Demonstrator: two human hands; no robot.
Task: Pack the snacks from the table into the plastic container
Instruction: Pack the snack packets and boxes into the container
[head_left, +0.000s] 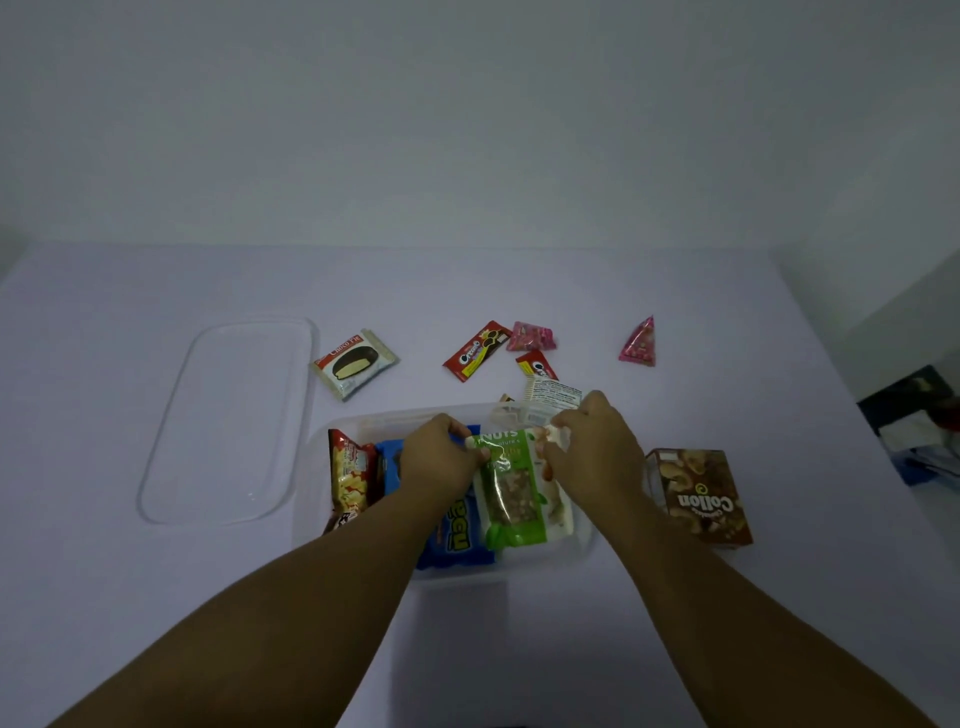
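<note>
A green-and-white nut pouch (514, 488) was pinched at its top corners by the left hand (441, 457) and the right hand (592, 447) and held inside the clear plastic container (332, 535) near the tabletop's (156, 597) front edge, beside a blue pack (457, 535) and a red bag (352, 473).

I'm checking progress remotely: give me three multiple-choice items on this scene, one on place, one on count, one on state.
1. Where does the clear lid lie?
A. on the container
B. on the table left of the container
C. under the brown box

2. How many pink triangular packets are on the table?
A. two
B. four
C. none

3. What are both hands doing?
A. resting empty
B. holding the green nut packet
C. closing the lid

Answers: 1 B, the lid lies flat beside the container. 2 A, one packet and another. 3 B, left hand and right hand grip the green nut packet over the container.
</note>
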